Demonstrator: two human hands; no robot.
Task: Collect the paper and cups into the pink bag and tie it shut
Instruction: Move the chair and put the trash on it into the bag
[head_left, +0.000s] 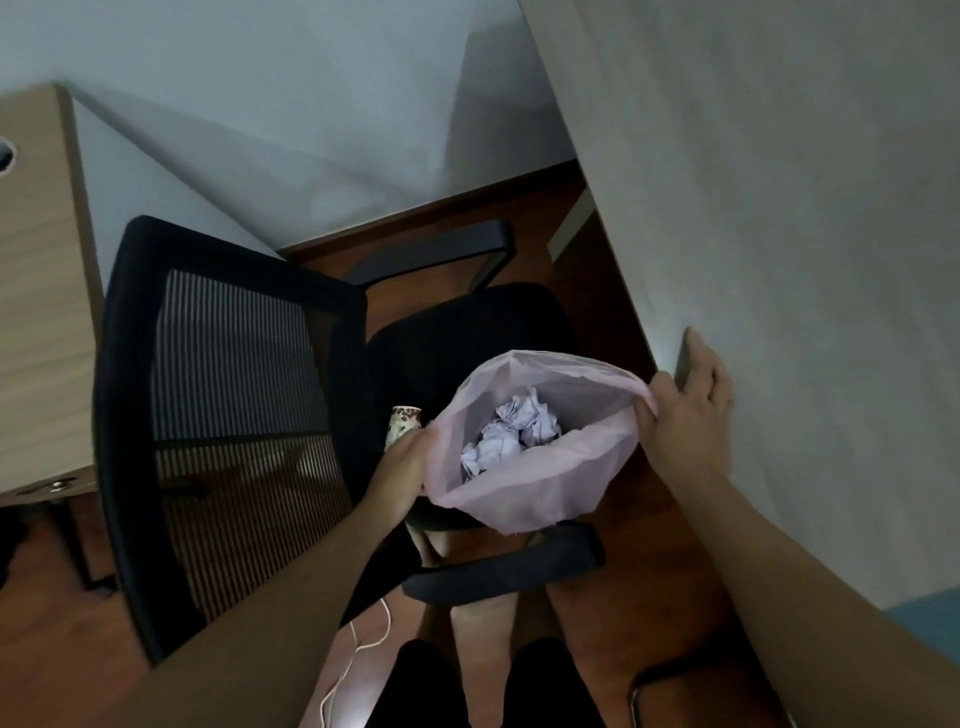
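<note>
The pink bag stands open on the seat of a black office chair. Several crumpled white paper balls lie inside it. My left hand grips the bag's left rim and also holds a paper cup with a brown speckled pattern against that rim, outside the bag. My right hand pinches the bag's right rim, with its outer fingers touching the edge of a grey table top.
The chair's mesh back is on the left, and its armrests sit in front of and behind the bag. A wooden desk is at the far left. My legs and a white cord are on the brown floor below.
</note>
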